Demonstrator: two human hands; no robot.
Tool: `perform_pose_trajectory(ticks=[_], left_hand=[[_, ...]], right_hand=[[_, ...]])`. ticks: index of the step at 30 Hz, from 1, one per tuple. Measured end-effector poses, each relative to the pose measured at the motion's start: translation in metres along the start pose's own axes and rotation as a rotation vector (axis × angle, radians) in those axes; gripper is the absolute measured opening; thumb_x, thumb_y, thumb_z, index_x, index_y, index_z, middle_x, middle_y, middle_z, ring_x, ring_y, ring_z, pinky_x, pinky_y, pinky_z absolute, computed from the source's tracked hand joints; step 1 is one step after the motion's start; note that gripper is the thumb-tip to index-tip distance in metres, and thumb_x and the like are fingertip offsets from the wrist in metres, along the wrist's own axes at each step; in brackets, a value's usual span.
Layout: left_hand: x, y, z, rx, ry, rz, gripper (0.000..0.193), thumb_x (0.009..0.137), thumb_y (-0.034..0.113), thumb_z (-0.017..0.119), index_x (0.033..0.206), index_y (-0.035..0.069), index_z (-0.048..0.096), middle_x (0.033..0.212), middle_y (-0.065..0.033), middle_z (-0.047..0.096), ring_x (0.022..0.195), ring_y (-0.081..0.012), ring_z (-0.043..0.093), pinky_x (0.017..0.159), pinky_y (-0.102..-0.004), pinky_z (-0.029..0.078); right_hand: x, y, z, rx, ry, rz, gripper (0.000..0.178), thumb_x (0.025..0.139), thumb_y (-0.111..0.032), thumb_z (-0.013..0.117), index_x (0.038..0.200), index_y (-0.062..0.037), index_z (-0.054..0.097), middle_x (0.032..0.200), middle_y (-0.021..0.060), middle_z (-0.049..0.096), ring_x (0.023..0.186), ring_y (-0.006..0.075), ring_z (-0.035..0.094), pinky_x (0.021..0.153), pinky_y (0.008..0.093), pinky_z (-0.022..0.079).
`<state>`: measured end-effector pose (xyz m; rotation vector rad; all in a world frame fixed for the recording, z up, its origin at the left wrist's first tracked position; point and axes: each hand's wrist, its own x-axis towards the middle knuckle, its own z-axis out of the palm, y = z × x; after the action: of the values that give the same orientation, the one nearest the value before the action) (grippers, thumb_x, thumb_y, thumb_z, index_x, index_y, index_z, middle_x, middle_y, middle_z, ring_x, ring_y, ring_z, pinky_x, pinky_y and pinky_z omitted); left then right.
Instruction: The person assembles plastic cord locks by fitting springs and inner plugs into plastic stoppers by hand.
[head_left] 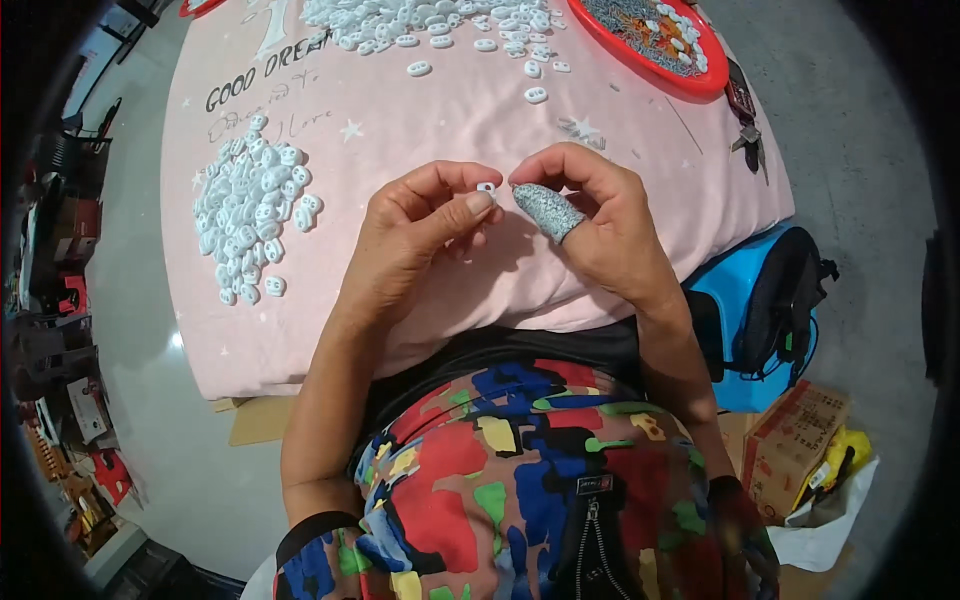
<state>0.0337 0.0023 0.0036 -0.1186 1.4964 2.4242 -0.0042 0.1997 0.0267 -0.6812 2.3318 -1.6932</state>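
Note:
My left hand [425,225] pinches a small white plastic piece [487,188] between thumb and forefinger, above the pink cloth. Close beside it, my right hand [600,215] has its thumb and forefinger brought together. A grey speckled finger sleeve [548,210] covers the right thumb. Whatever lies between the right fingertips is hidden or too small to name. To the left sits a pile of white oval plastic pieces [245,205] with dark holes. A second, wider heap of like pieces [430,18] spreads across the far side.
The pink printed cloth [400,120] covers the table. A red tray [712,85] with small metal parts and a few white pieces stands at the far right, keys [750,145] near it. Right of the table are a blue container [735,300] and a cardboard box [795,445].

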Motion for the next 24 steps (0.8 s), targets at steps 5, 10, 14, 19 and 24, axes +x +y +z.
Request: perform_pose_trajectory(ticks=[5,10,14,19,24], left_hand=[[-0.005,-0.001,0.004,0.022,0.011,0.004,0.022,0.089,0.012,0.067,0.108,0.002,0.064,0.086,-0.0049,0.067,0.074,-0.0071,0.057,0.067,-0.0189,0.045],[-0.008,0.002,0.008,0.087,0.027,0.081,0.022,0.089,0.012,0.066,0.109,0.002,0.064,0.086,-0.0027,0.070,0.071,-0.0053,0.059,0.061,-0.0182,0.043],[-0.011,0.004,0.009,0.126,0.040,0.079,0.023,0.089,0.011,0.067,0.110,0.002,0.063,0.087,-0.0030,0.070,0.072,-0.0056,0.059,0.061,-0.0180,0.043],[-0.014,0.006,0.015,0.182,0.059,0.106,0.022,0.088,0.010,0.068,0.107,0.001,0.065,0.087,-0.0027,0.069,0.073,-0.0060,0.060,0.063,-0.0177,0.044],[-0.015,0.004,0.015,0.150,0.037,0.141,0.020,0.088,0.004,0.067,0.107,-0.001,0.066,0.088,-0.0032,0.069,0.075,-0.0069,0.060,0.068,-0.0197,0.048]], right_hand=[[-0.006,0.000,0.001,0.029,-0.023,0.007,0.014,0.086,0.000,0.064,0.100,0.0005,0.063,0.090,0.0012,0.063,0.083,0.0063,0.059,0.075,0.0208,0.049],[-0.009,0.003,0.004,0.083,-0.024,-0.022,0.015,0.086,0.001,0.065,0.100,0.0008,0.063,0.090,0.0016,0.063,0.084,0.0066,0.059,0.075,0.0210,0.049],[-0.011,-0.001,0.003,0.071,-0.048,0.005,0.015,0.086,0.002,0.064,0.101,0.0012,0.062,0.091,0.0024,0.063,0.085,0.0069,0.060,0.077,0.0216,0.050],[-0.013,-0.001,0.002,0.061,-0.045,-0.008,0.016,0.085,0.002,0.065,0.101,0.0015,0.062,0.092,0.0027,0.063,0.086,0.0064,0.059,0.076,0.0210,0.049],[-0.015,0.000,0.003,0.036,-0.019,-0.024,0.016,0.085,0.002,0.066,0.100,0.0007,0.063,0.090,0.0012,0.062,0.081,0.0045,0.057,0.072,0.0188,0.047]])
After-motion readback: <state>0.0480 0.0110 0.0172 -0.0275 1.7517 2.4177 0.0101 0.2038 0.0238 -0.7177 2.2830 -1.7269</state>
